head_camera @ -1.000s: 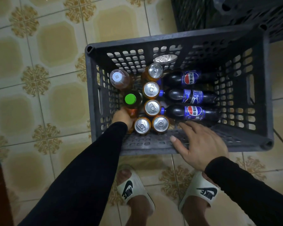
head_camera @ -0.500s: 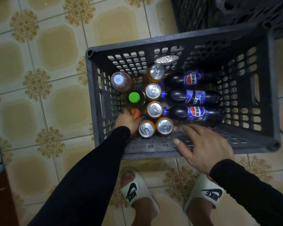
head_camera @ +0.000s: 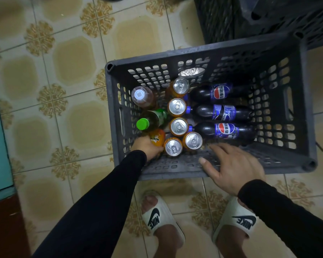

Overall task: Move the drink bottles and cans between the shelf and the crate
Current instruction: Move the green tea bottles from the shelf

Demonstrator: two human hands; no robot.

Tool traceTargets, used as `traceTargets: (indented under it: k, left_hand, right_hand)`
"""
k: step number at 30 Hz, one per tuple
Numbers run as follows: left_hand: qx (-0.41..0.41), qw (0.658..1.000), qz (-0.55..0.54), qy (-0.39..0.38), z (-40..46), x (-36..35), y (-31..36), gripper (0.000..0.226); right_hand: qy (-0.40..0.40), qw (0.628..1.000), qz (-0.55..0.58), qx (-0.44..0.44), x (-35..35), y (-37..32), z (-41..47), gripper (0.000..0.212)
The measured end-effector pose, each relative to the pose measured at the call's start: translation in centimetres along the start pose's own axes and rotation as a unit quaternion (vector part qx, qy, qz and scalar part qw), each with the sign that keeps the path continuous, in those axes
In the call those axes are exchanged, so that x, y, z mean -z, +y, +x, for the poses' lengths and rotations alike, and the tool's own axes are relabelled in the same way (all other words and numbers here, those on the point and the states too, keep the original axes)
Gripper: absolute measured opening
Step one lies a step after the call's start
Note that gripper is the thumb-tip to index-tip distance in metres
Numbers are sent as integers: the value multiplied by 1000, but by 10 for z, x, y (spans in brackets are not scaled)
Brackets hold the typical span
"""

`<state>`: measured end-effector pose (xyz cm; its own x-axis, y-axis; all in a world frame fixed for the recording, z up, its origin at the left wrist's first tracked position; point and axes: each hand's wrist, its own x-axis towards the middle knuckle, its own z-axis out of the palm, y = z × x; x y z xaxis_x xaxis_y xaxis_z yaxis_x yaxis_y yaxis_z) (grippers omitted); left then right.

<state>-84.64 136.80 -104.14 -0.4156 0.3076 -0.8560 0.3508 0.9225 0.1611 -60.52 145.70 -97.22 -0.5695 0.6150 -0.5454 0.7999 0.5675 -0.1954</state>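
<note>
the grey crate (head_camera: 203, 168) fills the right centre of the frame, hard slotted plastic, on glossy patterned floor tiles (head_camera: 73, 71). no shelf in view, so i judge the job is far from finished: nearly everything sits in the crate. three dark cola bottles (head_camera: 222, 111) lie on their sides at centre right, smooth plastic with blue labels. five cans (head_camera: 177, 107) stand in a curve mid-crate, round silver tops. a green-capped bottle (head_camera: 151, 121) leans at the left wall, and an amber bottle (head_camera: 142, 96) stands above it. my left hand (head_camera: 146, 147) grips the orange bottle (head_camera: 157, 138) low at the crate's left. my right hand (head_camera: 233, 168) rests flat and spread on the near rim, holding nothing.
</note>
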Motion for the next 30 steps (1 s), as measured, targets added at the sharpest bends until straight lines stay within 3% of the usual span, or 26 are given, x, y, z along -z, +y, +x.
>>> traceTargets:
  k: [4, 10, 21, 26, 30]
  left_hand:
    - [-9, 997, 63, 38, 1, -4, -1, 62]
    - [-3, 997, 70, 44, -1, -4, -3, 74]
    - [-22, 993, 111, 36, -6, -4, -2, 58]
    - [-18, 991, 130, 27, -22, 2, 2, 61]
    - [-30, 994, 96, 31, -56, 19, 9, 55]
  right_hand:
    - [-13, 1000, -4, -4, 5, -1, 0, 89]
    - [-15, 1000, -5, -3, 7, -2, -1, 93]
    - [-11, 1000, -13, -6, 10, -3, -2, 94]
    - [-5, 1000, 10, -5, 4, 0, -2, 87]
    - [-25, 999, 39, 17, 14, 0, -6, 101]
